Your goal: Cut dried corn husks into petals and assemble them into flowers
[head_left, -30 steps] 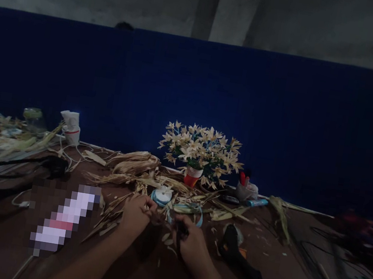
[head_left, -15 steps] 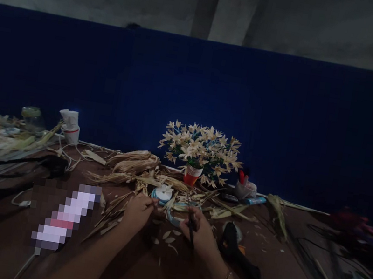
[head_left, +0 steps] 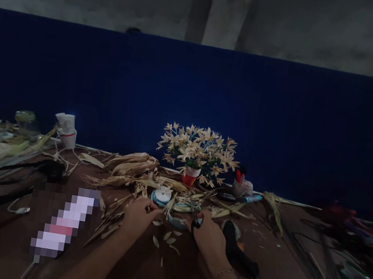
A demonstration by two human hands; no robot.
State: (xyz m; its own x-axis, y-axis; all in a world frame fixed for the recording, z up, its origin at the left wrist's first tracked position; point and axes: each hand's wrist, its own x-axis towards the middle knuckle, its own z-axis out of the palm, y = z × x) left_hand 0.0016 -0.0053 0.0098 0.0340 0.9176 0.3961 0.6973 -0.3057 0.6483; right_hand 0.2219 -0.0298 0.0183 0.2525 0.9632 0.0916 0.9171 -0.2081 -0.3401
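My left hand [head_left: 139,214] is closed in a pinch just in front of a spool of light blue ribbon [head_left: 162,195]. Whatever lies between its fingertips is too small and dark to name. My right hand [head_left: 208,237] grips scissors [head_left: 196,222] by their black handles, the blades pointing away from me. A loose length of blue ribbon [head_left: 176,223] lies between the hands. Several small pale husk petals [head_left: 167,236] are scattered on the brown table below. Dried corn husks [head_left: 136,165] are heaped behind the left hand.
Pale husk flowers [head_left: 199,148] stand in a red-and-white cup [head_left: 190,176] at the back. A black glue gun or similar tool [head_left: 237,251] lies right of my right hand. A pixelated object [head_left: 63,223] is at left. Cables and clutter fill both sides; a blue partition [head_left: 110,85] rises behind.
The scissors have turned in my right hand, and their blades now show beyond the fingers. My left hand stays pinched, slightly nearer the right. The view has shifted slightly.
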